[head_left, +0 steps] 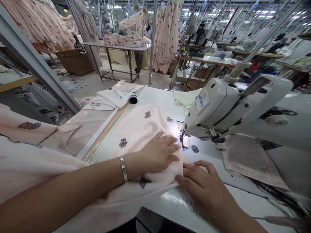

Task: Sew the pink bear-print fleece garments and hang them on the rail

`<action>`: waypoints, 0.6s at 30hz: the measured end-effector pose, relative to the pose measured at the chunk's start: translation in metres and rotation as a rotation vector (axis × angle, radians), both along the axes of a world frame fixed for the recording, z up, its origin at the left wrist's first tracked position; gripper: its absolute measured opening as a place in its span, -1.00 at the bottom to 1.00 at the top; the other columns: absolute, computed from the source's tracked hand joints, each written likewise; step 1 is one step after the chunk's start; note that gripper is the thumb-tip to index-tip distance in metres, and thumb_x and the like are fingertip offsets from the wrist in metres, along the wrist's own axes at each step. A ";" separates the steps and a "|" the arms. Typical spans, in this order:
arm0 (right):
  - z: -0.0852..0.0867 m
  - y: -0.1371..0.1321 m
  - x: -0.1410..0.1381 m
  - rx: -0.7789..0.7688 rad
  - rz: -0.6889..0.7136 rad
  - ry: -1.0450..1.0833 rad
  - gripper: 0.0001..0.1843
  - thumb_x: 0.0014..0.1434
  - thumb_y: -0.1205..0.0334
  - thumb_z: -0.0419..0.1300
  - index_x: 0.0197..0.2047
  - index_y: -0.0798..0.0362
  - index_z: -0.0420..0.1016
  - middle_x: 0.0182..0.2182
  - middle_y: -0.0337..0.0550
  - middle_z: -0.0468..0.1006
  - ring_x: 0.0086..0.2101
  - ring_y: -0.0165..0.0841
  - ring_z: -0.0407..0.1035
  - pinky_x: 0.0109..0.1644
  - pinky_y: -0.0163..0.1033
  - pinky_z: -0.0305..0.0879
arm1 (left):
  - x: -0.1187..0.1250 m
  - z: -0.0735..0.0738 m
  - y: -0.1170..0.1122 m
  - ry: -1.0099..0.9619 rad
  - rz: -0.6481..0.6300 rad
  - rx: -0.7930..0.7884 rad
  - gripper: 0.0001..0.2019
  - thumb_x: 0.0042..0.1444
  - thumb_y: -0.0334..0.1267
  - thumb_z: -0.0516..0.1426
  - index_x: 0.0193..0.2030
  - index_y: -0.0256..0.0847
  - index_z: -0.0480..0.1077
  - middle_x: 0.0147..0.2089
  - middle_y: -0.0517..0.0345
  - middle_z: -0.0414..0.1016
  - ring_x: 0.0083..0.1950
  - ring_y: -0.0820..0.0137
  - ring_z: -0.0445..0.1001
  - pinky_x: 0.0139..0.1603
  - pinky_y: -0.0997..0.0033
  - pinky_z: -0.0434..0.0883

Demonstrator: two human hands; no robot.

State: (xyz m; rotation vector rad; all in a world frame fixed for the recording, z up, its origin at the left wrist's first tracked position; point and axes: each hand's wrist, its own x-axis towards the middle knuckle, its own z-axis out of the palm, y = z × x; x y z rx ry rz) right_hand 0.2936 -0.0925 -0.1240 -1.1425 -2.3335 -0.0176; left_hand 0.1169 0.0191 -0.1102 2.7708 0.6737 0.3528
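Flat and unclenched, our left hand (157,153) presses down on the pale pink cloth (139,129), fingers a little spread, holding it by pressure rather than by any pinch, while our right hand (206,187) rests at the cloth's near right corner, its thumb touching the edge and its fingers over the machine bed (209,152); whether thumb and fingers close on fabric between them, we cannot tell. The cloth, printed with small motifs, lies on the white worktable (157,97), its right edge just beside the presser foot (182,137) of the sewing machine (211,100), where a light shines. We take the step in hand to be lining up that edge for the needle, and we judge that the next move calls for smoothing the raised fold beyond our left fingers and bringing the edge in squarely, fingertips clear of the foot. Farther out, a striped object (133,97), perhaps a spool, stands near some folded cloth pieces (107,100), and behind them pink garments (167,38) hang by a back table (94,43) piled with fabric
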 end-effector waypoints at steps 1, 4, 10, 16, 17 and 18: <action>-0.001 0.002 0.002 0.002 -0.005 -0.001 -0.72 0.29 0.42 -0.06 -0.21 0.00 0.46 -0.32 -0.20 0.56 -0.13 -0.38 0.37 0.04 -0.11 -0.01 | 0.003 0.000 0.003 0.003 -0.011 0.002 -0.65 0.28 -0.20 -0.02 0.15 -0.24 0.24 0.22 0.03 0.23 0.22 0.23 0.19 0.29 0.04 0.03; -0.003 0.003 0.004 0.014 -0.012 0.018 -0.72 0.27 0.44 -0.05 -0.19 0.01 0.46 -0.29 -0.18 0.56 -0.10 -0.37 0.36 0.06 -0.10 0.00 | 0.007 -0.002 0.008 0.007 -0.025 0.009 -0.64 0.28 -0.20 -0.02 0.16 -0.25 0.24 0.23 0.01 0.22 0.23 0.23 0.18 0.29 0.04 0.04; -0.002 0.002 0.003 0.065 -0.057 0.028 -0.74 0.17 0.50 0.02 -0.21 0.06 0.48 -0.27 -0.08 0.51 -0.15 -0.31 0.34 -0.02 -0.10 0.13 | 0.008 -0.006 0.013 -0.003 -0.052 0.048 -0.64 0.29 -0.18 -0.04 0.18 -0.22 0.23 0.21 -0.01 0.23 0.20 0.21 0.20 0.27 0.00 0.05; -0.001 -0.005 0.005 0.036 -0.019 -0.037 -0.75 0.14 0.51 0.05 -0.17 0.13 0.47 -0.13 -0.05 0.53 -0.06 -0.21 0.30 0.04 -0.05 0.12 | 0.006 -0.005 0.017 -0.087 -0.246 0.082 -0.77 0.28 -0.29 -0.01 -0.09 -0.25 0.44 -0.02 0.00 0.42 0.04 0.28 0.32 0.15 0.16 0.19; -0.002 -0.006 0.005 0.011 -0.020 -0.032 -0.76 0.15 0.48 0.05 -0.17 0.12 0.47 -0.14 -0.08 0.54 -0.08 -0.23 0.31 0.04 -0.06 0.11 | 0.005 -0.005 0.017 -0.120 -0.294 0.081 -0.78 0.28 -0.31 -0.01 -0.14 -0.26 0.46 -0.07 0.01 0.45 0.00 0.32 0.34 0.13 0.21 0.21; -0.003 -0.006 0.005 0.002 -0.029 -0.025 -0.77 0.16 0.46 0.05 -0.16 0.12 0.47 -0.15 -0.10 0.55 -0.11 -0.25 0.32 0.05 -0.07 0.11 | 0.004 -0.005 0.018 -0.153 -0.323 0.076 -0.78 0.27 -0.32 -0.01 -0.16 -0.28 0.46 -0.10 0.02 0.46 -0.04 0.34 0.35 0.11 0.25 0.23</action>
